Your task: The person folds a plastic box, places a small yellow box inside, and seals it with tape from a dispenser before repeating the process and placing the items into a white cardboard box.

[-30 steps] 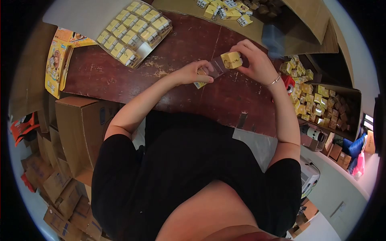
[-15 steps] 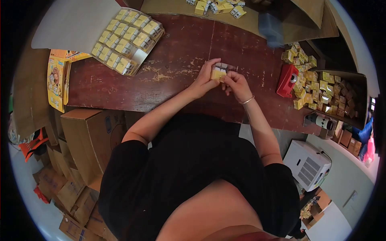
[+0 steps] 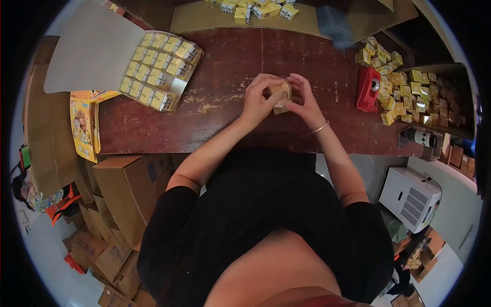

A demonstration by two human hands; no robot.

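- Gripping one small yellow box (image 3: 280, 95) between them: left hand (image 3: 260, 100), right hand (image 3: 303, 101), both closed on it.
- Held above the red-brown surface (image 3: 225, 66); tray of boxes (image 3: 158, 71) well apart at left.

Worn, scratched wooden table (image 3: 225, 110) (varnish flaking), matt cardboard boxes (image 3: 128, 184), glossy red plastic dispenser (image 3: 367, 89).

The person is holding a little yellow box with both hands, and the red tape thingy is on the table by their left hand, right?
Not quite. Both the left hand and the right hand do hold the little yellow box, but the red tape dispenser stands on the table on the right hand's side, not the left. The head view shows it.
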